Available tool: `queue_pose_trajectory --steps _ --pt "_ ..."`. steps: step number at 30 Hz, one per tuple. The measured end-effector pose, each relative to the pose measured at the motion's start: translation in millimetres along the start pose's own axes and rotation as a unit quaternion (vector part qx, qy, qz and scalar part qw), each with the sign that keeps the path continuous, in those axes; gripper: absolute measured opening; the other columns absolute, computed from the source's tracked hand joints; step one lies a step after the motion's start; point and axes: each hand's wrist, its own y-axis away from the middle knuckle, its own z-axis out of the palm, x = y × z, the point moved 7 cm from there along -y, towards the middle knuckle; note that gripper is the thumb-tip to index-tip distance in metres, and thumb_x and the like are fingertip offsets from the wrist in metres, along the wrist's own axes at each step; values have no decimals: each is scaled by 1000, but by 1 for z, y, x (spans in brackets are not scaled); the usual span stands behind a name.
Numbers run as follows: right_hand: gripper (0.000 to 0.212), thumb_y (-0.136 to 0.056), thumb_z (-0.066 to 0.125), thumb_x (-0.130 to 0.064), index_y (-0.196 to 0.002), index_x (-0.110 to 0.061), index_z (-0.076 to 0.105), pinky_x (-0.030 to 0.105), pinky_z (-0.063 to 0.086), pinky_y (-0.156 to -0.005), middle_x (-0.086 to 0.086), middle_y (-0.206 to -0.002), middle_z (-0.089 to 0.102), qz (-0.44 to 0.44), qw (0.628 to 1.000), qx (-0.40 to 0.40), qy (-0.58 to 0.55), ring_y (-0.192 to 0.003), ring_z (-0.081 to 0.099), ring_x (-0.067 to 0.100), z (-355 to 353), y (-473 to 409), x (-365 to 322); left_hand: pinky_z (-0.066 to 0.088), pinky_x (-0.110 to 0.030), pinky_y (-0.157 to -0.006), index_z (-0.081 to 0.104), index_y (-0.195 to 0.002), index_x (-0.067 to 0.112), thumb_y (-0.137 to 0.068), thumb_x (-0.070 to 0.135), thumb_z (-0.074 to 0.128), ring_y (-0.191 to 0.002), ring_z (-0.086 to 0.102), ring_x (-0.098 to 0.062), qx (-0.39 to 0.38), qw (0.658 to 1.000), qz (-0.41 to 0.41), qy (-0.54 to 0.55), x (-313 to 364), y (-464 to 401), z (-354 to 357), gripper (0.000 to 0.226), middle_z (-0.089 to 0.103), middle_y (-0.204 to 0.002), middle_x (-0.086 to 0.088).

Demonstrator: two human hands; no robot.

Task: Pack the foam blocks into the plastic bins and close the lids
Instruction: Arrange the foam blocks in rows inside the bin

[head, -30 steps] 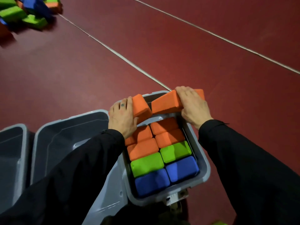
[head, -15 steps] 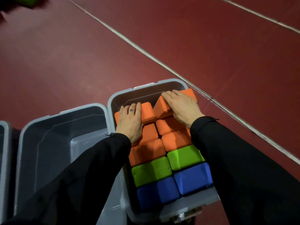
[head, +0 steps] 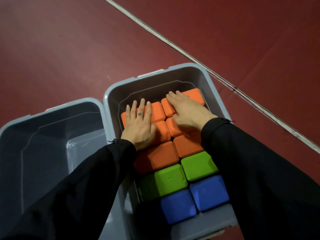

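A grey plastic bin stands on the floor, packed with foam blocks in two columns: several orange ones at the far end, two green blocks in the middle and two blue blocks nearest me. My left hand lies flat with straight fingers on the far-left orange block. My right hand presses flat on the far-right orange block. A narrow gap stays open between those blocks and the bin's far wall.
A grey open lid or second bin lies hard against the bin's left side. The floor is dark red, crossed by a pale diagonal line running past the bin's far right corner.
Both hands have pushed the two far orange blocks from tilted on the rim down flat into the bin. The camera has moved closer and the block pile at top left has left view.
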Motion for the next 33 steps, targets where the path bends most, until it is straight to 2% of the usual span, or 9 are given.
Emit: queue_pose_trajectory --steps 2,6,10,13,18,21,25,28,33 --pt "86 -94 42 -43 -163 -12 3 45 -1 -128 7 -171 -6 2 1000 20 18 -158 -10 24 21 3 -1 -7 -59 -122 1 -162 19 -99 64 16 -155 -10 -35 20 999 31 -16 3 -1 4 78 -7 -169 -11" --pt "90 -96 22 -65 -163 -11 -3 48 -4 -127 8 -170 -12 15 994 78 74 -157 -16 25 41 -7 -1 1 -62 -122 10 -161 16 -100 67 14 -156 -2 -32 51 997 31 -45 -2 -4 8 80 1 -170 -9" --pt "83 -101 24 -61 -163 -12 -3 51 -4 -127 8 -171 -12 49 994 72 71 -157 -15 27 40 0 -9 6 -68 -119 18 -160 11 -103 62 15 -155 7 -36 52 996 -6 -68 3 7 17 76 11 -168 -14" --pt "71 -103 33 -51 -163 -16 15 50 2 -127 9 -171 5 75 993 95 10 -158 1 31 34 29 -18 11 -70 -117 24 -159 10 -101 60 24 -154 13 -39 52 996 -66 -38 18 26 16 76 15 -167 -17" --pt "62 -100 36 -46 -158 -22 36 50 10 -127 10 -168 22 148 971 173 -67 -156 14 33 47 132 -5 7 -74 -114 21 -159 20 -93 65 32 -155 2 -39 11 1000 1 4 67 94 15 81 4 -169 -13" --pt "63 -102 37 -46 -161 -26 26 51 6 -127 12 -171 8 204 969 136 -37 -158 4 32 82 191 6 -4 -80 -107 7 -161 29 -85 84 24 -154 -13 -38 -51 998 29 14 89 150 32 95 -11 -169 -7" --pt "68 -103 18 -54 -164 -27 4 56 4 -126 15 -170 -12 205 976 68 -8 -157 -9 32 126 226 3 -5 -82 -104 -15 -159 32 -65 104 15 -150 -27 -38 -118 993 24 -10 86 178 65 122 -30 -164 -4" --pt "80 -101 12 -72 -161 -28 -17 55 -7 -125 14 -166 -27 214 975 48 31 -154 -25 29 142 223 6 -2 -81 -106 3 -162 30 -70 102 16 -153 -16 -39 -85 996 28 -21 83 178 67 117 -16 -168 -7" --pt "79 -100 12 -75 -161 -33 -15 61 -12 -122 8 -166 -28 236 970 48 21 -154 -25 28 145 211 9 7 -81 -109 24 -159 35 -83 88 23 -154 -1 -42 -45 998 -36 17 89 189 71 93 7 -169 -10"
